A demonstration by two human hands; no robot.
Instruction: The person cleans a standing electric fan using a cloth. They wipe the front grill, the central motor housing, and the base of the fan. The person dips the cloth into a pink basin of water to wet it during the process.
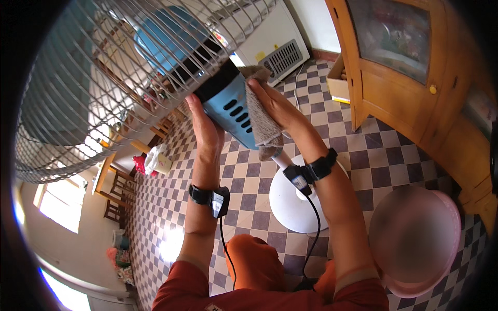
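A standing fan fills the upper left, its wire cage [57, 98] around large blue blades. Behind the cage sticks out the blue motor housing [217, 108], with a black collar and a row of dark slots. My left hand [207, 129] grips the near left side of this housing, its thumb up by the cage and most fingers hidden behind. On the other side, my right hand [277, 108] holds a grey-brown cloth [263, 122] pressed against the housing. The fan's pole [281, 159] runs down to a round white base [288, 202] on the floor.
A pink basin [452, 217] stands at the lower right, its middle blurred. Along the right is a wooden cabinet [397, 106], with a cardboard box [337, 83] beside it. A white appliance [259, 31] with a grille stands at the back. Wooden chairs [122, 184] line the left.
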